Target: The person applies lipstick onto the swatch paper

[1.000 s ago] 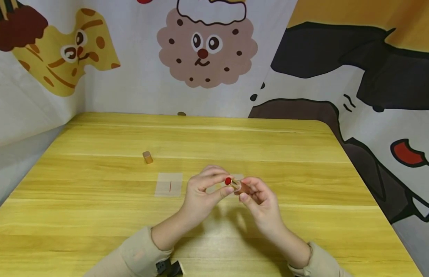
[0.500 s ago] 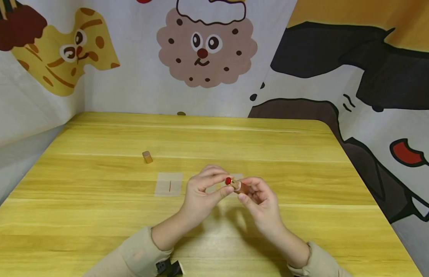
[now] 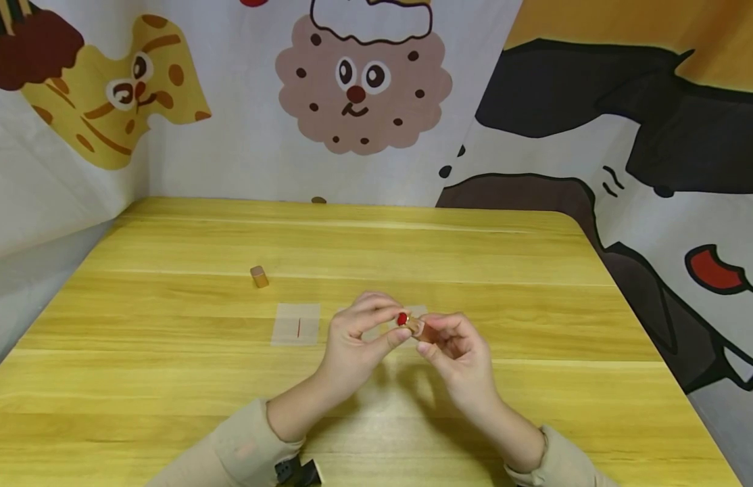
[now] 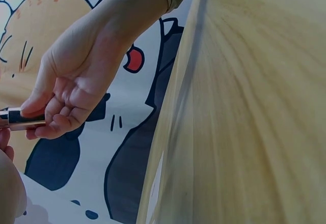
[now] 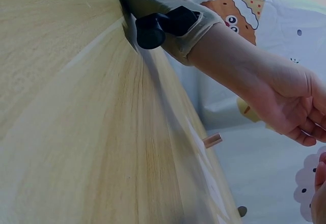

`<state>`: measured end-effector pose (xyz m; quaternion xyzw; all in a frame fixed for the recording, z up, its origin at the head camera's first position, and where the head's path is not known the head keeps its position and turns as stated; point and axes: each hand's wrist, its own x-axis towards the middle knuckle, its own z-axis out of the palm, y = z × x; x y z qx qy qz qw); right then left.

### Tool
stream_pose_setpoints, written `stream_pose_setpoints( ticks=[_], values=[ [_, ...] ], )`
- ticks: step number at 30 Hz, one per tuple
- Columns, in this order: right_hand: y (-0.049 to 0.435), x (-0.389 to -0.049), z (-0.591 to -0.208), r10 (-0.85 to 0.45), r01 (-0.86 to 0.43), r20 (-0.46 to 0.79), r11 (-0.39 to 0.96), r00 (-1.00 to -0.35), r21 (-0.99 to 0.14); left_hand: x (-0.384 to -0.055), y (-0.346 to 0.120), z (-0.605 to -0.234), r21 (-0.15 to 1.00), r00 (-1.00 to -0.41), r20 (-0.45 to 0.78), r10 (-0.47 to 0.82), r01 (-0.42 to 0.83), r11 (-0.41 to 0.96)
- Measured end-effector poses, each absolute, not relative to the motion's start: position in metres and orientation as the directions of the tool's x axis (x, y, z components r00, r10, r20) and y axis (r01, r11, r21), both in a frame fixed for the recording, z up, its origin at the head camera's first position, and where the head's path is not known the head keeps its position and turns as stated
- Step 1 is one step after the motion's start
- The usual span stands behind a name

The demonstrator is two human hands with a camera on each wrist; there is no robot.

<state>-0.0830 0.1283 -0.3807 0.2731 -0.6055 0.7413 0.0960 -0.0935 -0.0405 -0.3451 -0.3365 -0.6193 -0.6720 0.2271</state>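
Observation:
In the head view both hands hold one lipstick (image 3: 416,327) above the table, its red tip pointing up and left. My left hand (image 3: 358,331) pinches it near the gold collar, between thumb and fingers. My right hand (image 3: 464,358) grips the brownish base with thumb and curled fingers. The left wrist view shows the right hand (image 4: 76,86) on the shiny lipstick tube (image 4: 20,119), which is cut off at the frame's edge. In the right wrist view the left hand (image 5: 295,107) appears, with its fingertips and the lipstick out of frame.
The lipstick cap (image 3: 259,276) lies on the wooden table (image 3: 169,379), farther back and left. A pale paper square with a red line (image 3: 295,325) lies left of the hands. Another pale sheet (image 3: 419,311) is partly hidden beneath them. A printed curtain (image 3: 230,162) hangs behind.
The lipstick and the right fingers have turned very slightly, and the red tip sits a touch closer to the base. Both arms, the cap and the papers are where they were.

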Motion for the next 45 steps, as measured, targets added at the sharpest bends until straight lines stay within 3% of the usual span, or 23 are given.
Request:
stream_pose_setpoints(
  ticks=[45],
  values=[
    [0.1245,-0.0837,-0.3795,-0.12,-0.538,0.581,-0.265,-0.805,-0.8,-0.0867,-0.0365,-0.3427,0.681,-0.676,0.732,0.08,0.728,-0.076]
  ],
)
